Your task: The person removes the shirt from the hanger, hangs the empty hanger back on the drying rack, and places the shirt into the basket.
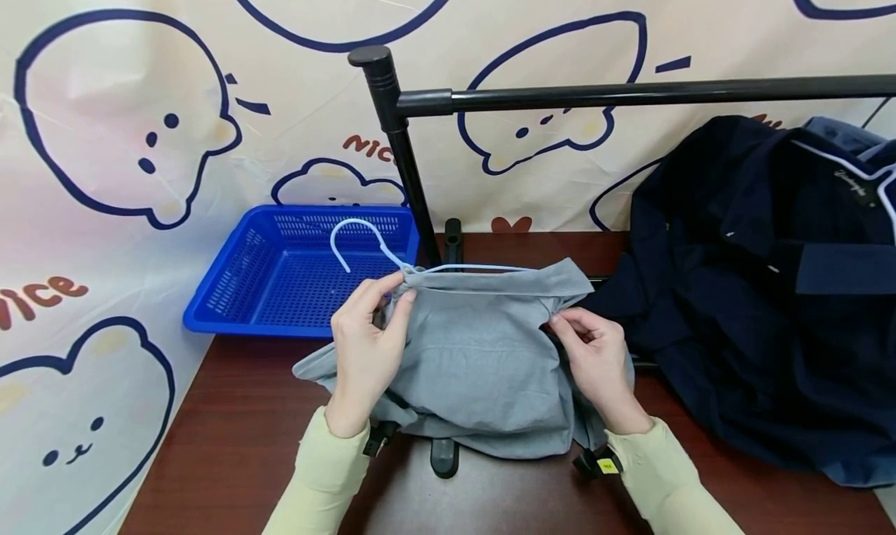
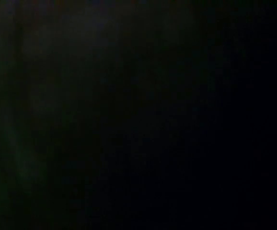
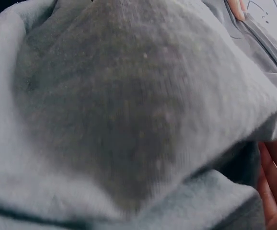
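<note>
Blue basket (image 1: pixel 280 278) sat at surface (image 1: pixel 231 434) back-left; black rack (image 1: pixel 630 96) stood behind; navy garment (image 1: pixel 763 286) lay heaped right; cartoon backdrop (image 1: pixel 126 131) behind.

A dark reddish-brown wooden surface (image 1: pixel 231 442) carries everything. At its far left corner sits a blue plastic basket (image 1: pixel 280 278) with perforated walls. A black clothes rack (image 1: pixel 399 146) stands on the surface, its upright post rising just right of the basket and its black feet (image 1: pixel 445 457) showing near the front edge. A grey garment (image 1: pixel 476 364) lies crumpled across the middle. To the right, a dark navy garment (image 1: pixel 756 302) is heaped, spreading to the surface's right edge
</note>
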Action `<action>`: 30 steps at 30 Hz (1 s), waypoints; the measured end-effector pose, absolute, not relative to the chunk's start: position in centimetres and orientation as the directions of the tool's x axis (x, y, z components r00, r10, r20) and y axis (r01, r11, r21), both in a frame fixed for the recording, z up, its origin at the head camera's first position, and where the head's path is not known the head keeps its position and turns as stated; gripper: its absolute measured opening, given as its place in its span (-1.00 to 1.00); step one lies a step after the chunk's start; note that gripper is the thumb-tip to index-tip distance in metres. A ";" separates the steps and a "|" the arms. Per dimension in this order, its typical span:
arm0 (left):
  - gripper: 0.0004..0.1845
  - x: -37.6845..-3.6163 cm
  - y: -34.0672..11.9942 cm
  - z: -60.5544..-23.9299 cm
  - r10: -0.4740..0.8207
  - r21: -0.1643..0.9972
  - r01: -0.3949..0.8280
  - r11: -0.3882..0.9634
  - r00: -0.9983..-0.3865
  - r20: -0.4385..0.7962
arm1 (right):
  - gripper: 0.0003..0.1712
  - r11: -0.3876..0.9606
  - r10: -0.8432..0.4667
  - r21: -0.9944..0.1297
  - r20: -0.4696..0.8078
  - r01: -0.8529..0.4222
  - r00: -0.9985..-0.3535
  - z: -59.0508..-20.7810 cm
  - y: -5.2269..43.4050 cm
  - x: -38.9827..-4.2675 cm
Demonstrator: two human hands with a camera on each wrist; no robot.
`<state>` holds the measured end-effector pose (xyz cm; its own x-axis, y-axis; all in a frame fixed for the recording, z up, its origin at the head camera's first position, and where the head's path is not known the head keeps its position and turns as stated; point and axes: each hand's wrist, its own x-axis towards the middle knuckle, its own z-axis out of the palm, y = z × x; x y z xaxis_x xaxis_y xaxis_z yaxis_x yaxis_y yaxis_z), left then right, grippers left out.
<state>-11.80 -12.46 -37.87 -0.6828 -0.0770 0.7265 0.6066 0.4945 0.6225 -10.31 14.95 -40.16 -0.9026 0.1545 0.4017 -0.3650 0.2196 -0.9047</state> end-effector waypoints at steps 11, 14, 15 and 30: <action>-0.81 -11.8 -12.2 -37.9 -0.082 0.628 0.601 0.495 -0.687 0.722 | -0.89 0.238 0.153 -0.902 0.401 -0.360 -0.903 -40.2 14.5 -10.4; -0.82 -11.8 -12.0 -37.8 -0.080 0.627 0.602 0.495 -0.687 0.723 | -0.89 0.226 0.152 -0.909 0.388 -0.350 -0.909 -40.3 14.4 -10.4; -0.82 -11.8 -12.0 -37.8 -0.079 0.628 0.601 0.495 -0.688 0.722 | -0.88 0.223 0.153 -0.910 0.386 -0.349 -0.910 -40.3 14.4 -10.4; -0.78 -11.6 -12.0 -38.0 -0.015 0.625 0.639 0.449 -0.693 0.720 | -0.93 0.177 0.119 -0.944 0.302 -0.280 -0.946 -42.9 17.5 -12.3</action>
